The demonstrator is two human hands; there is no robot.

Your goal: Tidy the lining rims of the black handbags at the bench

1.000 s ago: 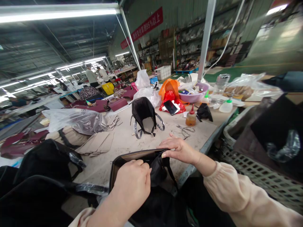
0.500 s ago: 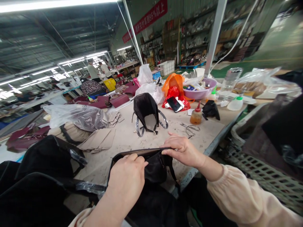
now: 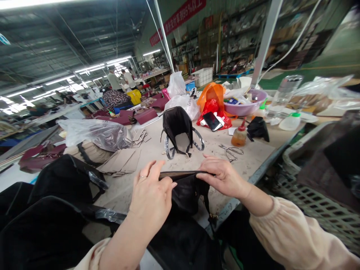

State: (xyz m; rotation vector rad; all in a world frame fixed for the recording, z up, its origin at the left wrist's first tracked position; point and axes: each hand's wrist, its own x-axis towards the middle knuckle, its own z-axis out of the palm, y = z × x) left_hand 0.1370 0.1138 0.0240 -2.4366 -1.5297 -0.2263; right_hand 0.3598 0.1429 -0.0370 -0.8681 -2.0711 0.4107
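A black fabric bag (image 3: 184,197) lies at the table's front edge, its rim pulled into a straight line between both hands. My left hand (image 3: 153,191) grips the rim's left end; thumb and lower fingers close on it while the ringed finger and another are raised. At the right end, my right hand (image 3: 222,176) pinches the rim between thumb and fingers. A strap with a metal clasp hangs from the bag's right side. Just beyond stands a second black bag (image 3: 177,122), with plastic-wrapped handles. More black bags (image 3: 42,228) are heaped at the left.
Scissors (image 3: 233,150) and a glue bottle (image 3: 239,137) lie to the right, before a phone (image 3: 212,121) and a purple basin (image 3: 244,108). Flat card pieces (image 3: 120,162) are fanned at the left. A plastic crate (image 3: 315,204) stands beside the table's right edge.
My left hand has shifted up and its fingers have partly lifted. The bag's opening has gone from a rounded loop to a flat, straight line. My right hand keeps its pinch.
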